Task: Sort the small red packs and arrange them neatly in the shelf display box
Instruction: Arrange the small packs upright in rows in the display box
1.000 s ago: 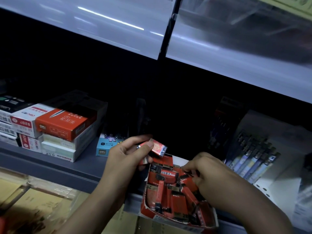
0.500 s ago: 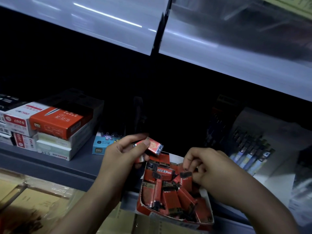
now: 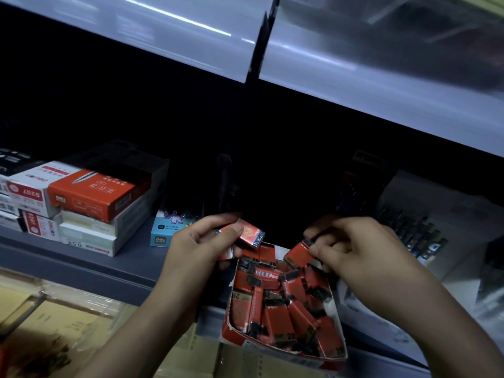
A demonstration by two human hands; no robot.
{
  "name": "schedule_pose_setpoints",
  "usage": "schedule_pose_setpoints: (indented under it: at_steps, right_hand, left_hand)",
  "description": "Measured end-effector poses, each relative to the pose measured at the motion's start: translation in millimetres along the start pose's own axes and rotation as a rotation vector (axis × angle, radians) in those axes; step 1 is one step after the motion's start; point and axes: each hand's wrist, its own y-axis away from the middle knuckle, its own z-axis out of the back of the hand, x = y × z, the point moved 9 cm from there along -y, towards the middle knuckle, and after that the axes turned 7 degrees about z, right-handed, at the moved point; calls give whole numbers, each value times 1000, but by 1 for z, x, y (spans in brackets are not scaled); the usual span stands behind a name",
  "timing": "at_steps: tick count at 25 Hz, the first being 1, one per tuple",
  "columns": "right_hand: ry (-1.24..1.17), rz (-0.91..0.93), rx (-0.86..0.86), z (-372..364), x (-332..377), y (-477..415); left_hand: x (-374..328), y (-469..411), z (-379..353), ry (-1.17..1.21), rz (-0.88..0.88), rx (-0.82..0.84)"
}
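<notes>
A red cardboard display box point(image 3: 231, 335) sits on the shelf edge, tilted toward me, with several small red packs point(image 3: 278, 317) lying jumbled inside. My left hand point(image 3: 200, 245) hovers over the box's far left corner and pinches a few small red packs point(image 3: 249, 233) between thumb and fingers. My right hand point(image 3: 351, 246) is over the box's far right corner, fingertips closed on one small red pack point(image 3: 298, 256) lifted just above the pile.
Stacked red and white stationery boxes point(image 3: 92, 197) and a small blue box point(image 3: 163, 231) stand on the grey shelf point(image 3: 90, 264) to the left. A white display of pens point(image 3: 417, 230) stands to the right. An upper shelf overhangs. Brown cartons lie below.
My right hand has come up out of the box with one red pack pinched in its fingers. My left hand keeps its packs in about the same place.
</notes>
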Motion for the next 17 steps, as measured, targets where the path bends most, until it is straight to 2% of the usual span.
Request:
schedule_pose_setpoints:
  at_steps: [7,11,17]
  right_hand:
    - [60,-115,-93,-8,-15,-8]
    - [172,-34,-130,-20,-12,-12]
    - [77,-36,-97,-35,-21,-16]
  left_hand:
    - [0,0,-1,-2,9,2]
    - [-1,1,-1,8,11,-13]
    - [-1,3,-3,18,19,-1]
